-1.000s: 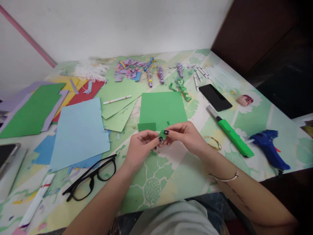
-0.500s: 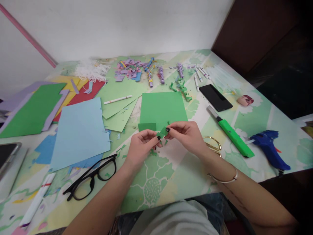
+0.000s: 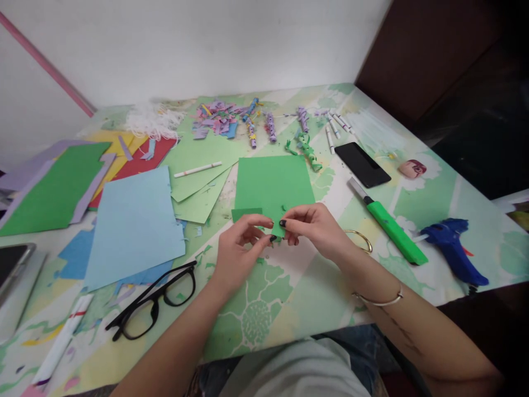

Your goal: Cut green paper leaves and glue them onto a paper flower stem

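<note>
On desk (image 3: 314, 298), centre: small green paper piece (image 3: 278, 230), pinched in right hand (image 3: 317, 230); left hand (image 3: 240, 248) alongside, thumb and forefinger parted. Beyond: green paper sheet (image 3: 273, 182). Left: black-framed eyeglasses (image 3: 154, 313). Right: gold loop handle (image 3: 366, 239), partly covered by right forearm (image 3: 392, 314); blue glue gun (image 3: 452, 242).

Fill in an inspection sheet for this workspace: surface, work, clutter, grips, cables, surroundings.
Surface: patterned tablecloth, paper scraps piled toward the back.
Work: green sheet lying on it; green strip overlaps its near left corner.
Clutter: glasses at near left; phone, green-handled tool and blue glue gun on the right; white string at back left.
Grips: left grip, finger and thumb apart; right grip seems to pinch a small green piece, outline hard to tell.
Cables: black stub at the glue gun's base; nothing else seen.
Surroundings: white wall behind; dark area at right, details unclear.
</note>
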The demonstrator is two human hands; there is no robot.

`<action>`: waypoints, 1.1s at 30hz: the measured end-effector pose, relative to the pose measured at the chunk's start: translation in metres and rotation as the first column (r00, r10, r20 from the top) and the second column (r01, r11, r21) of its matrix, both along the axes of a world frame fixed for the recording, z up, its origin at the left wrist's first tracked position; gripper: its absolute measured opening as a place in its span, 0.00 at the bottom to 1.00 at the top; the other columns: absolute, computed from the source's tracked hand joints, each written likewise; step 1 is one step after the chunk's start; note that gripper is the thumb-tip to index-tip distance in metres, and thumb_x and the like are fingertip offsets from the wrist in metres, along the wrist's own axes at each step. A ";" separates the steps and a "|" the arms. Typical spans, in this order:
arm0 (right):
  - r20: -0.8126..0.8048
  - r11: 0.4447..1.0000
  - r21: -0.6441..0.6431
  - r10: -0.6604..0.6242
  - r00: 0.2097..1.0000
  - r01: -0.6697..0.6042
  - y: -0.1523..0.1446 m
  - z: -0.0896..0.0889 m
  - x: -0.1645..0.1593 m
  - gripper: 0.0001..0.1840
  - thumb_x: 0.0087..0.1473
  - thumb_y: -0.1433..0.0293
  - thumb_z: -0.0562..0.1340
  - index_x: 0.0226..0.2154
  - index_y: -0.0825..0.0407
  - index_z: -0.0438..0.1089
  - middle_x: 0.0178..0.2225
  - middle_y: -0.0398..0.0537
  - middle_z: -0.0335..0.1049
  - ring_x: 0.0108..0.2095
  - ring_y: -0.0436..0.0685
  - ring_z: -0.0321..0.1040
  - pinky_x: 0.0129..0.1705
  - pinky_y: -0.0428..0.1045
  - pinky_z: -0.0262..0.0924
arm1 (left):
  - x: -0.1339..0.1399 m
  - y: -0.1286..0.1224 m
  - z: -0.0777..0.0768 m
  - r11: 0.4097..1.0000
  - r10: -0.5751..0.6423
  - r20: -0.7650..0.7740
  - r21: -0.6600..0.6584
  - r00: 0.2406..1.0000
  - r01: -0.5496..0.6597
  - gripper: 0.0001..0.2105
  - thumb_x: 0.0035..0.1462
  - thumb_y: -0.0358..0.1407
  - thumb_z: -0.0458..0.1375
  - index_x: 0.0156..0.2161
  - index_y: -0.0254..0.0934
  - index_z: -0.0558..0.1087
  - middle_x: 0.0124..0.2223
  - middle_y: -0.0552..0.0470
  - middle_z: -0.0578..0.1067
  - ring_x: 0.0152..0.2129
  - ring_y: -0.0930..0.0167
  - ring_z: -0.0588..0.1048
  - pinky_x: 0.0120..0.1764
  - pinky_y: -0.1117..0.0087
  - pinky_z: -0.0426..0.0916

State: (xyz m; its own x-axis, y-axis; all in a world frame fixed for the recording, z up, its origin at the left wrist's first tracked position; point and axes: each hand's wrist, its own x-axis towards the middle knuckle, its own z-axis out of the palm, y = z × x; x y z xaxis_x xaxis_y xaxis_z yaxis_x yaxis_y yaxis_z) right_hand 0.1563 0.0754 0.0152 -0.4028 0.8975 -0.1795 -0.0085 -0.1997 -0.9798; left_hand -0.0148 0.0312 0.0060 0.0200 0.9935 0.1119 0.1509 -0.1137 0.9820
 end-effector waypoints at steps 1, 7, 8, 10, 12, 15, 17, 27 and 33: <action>0.003 1.000 0.001 0.028 1.000 -0.028 0.000 0.000 0.000 0.07 0.45 0.69 0.64 0.24 0.57 0.72 0.15 0.42 0.68 0.16 0.46 0.63 0.21 0.43 0.60 | -0.001 0.000 0.001 1.000 -0.017 -0.027 0.024 0.999 0.018 0.07 0.50 0.28 0.60 0.36 0.38 0.74 0.37 0.52 0.75 0.26 0.74 0.74 0.30 0.73 0.71; -0.012 0.996 0.032 0.084 0.996 -0.083 -0.002 0.001 0.001 0.07 0.48 0.69 0.63 0.26 0.57 0.71 0.16 0.41 0.68 0.18 0.46 0.64 0.22 0.44 0.60 | -0.004 0.001 0.002 0.995 -0.025 -0.074 0.097 0.997 0.033 0.05 0.49 0.27 0.62 0.30 0.38 0.78 0.32 0.51 0.76 0.29 0.72 0.74 0.31 0.74 0.71; -0.036 0.996 0.049 0.071 0.997 -0.069 -0.003 0.001 0.000 0.06 0.48 0.69 0.63 0.28 0.57 0.71 0.17 0.41 0.68 0.19 0.47 0.65 0.24 0.44 0.61 | -0.004 0.001 0.003 0.995 -0.010 -0.071 0.099 0.997 0.017 0.05 0.49 0.27 0.62 0.30 0.38 0.78 0.31 0.52 0.76 0.28 0.73 0.74 0.30 0.74 0.70; -0.107 0.994 0.107 0.050 0.993 -0.038 -0.003 0.003 0.000 0.07 0.48 0.71 0.62 0.33 0.55 0.71 0.22 0.42 0.70 0.23 0.48 0.67 0.29 0.46 0.64 | -0.004 0.001 0.004 0.994 0.028 -0.049 0.103 0.998 -0.023 0.04 0.49 0.27 0.62 0.29 0.38 0.78 0.30 0.52 0.76 0.27 0.73 0.73 0.29 0.75 0.70; -0.169 0.985 0.173 0.052 0.984 -0.022 -0.005 0.003 -0.001 0.09 0.48 0.73 0.63 0.35 0.53 0.71 0.27 0.43 0.72 0.28 0.49 0.70 0.35 0.48 0.65 | -0.005 0.001 0.005 0.992 0.069 -0.017 0.103 0.997 -0.067 0.04 0.49 0.27 0.63 0.29 0.38 0.78 0.29 0.52 0.75 0.27 0.73 0.73 0.29 0.74 0.69; -0.155 0.975 0.221 0.053 0.986 -0.018 -0.008 0.001 -0.004 0.07 0.46 0.73 0.65 0.32 0.53 0.72 0.31 0.45 0.72 0.34 0.51 0.70 0.40 0.49 0.65 | -0.004 0.001 0.006 0.986 0.111 0.016 0.120 0.994 -0.112 0.04 0.48 0.27 0.64 0.29 0.38 0.79 0.29 0.52 0.75 0.27 0.72 0.73 0.30 0.74 0.69; -0.129 0.973 0.229 0.021 0.991 0.009 -0.009 -0.002 -0.005 0.05 0.46 0.71 0.66 0.30 0.53 0.72 0.30 0.45 0.71 0.33 0.51 0.70 0.38 0.48 0.66 | -0.004 0.001 0.007 0.983 0.121 0.013 0.141 0.993 -0.121 0.05 0.47 0.27 0.64 0.29 0.39 0.79 0.29 0.52 0.76 0.28 0.72 0.73 0.30 0.73 0.69; -0.194 0.975 0.192 -0.072 0.978 0.109 -0.010 -0.008 -0.012 0.06 0.44 0.71 0.68 0.26 0.54 0.72 0.26 0.44 0.71 0.28 0.48 0.68 0.32 0.45 0.65 | -0.003 0.001 0.000 0.978 0.117 0.113 0.160 0.987 -0.134 0.04 0.46 0.25 0.64 0.28 0.36 0.78 0.30 0.52 0.77 0.29 0.74 0.75 0.32 0.76 0.71; -0.223 0.981 0.149 -0.092 0.971 0.127 -0.012 -0.009 -0.014 0.07 0.43 0.70 0.69 0.27 0.54 0.72 0.26 0.44 0.71 0.27 0.48 0.68 0.31 0.45 0.65 | -0.002 0.001 -0.001 0.981 0.155 0.156 0.092 0.976 -0.170 0.05 0.45 0.25 0.65 0.28 0.36 0.76 0.28 0.55 0.77 0.24 0.78 0.74 0.28 0.80 0.71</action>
State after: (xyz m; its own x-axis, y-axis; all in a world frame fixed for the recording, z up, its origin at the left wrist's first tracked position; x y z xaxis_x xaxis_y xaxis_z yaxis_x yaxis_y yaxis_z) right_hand 0.1422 0.0633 0.0061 -0.3138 0.9482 0.0504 -0.2340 -0.0258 -0.9719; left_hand -0.0169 0.0321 0.0052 -0.1653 0.9649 0.2043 0.0305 -0.2020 0.9789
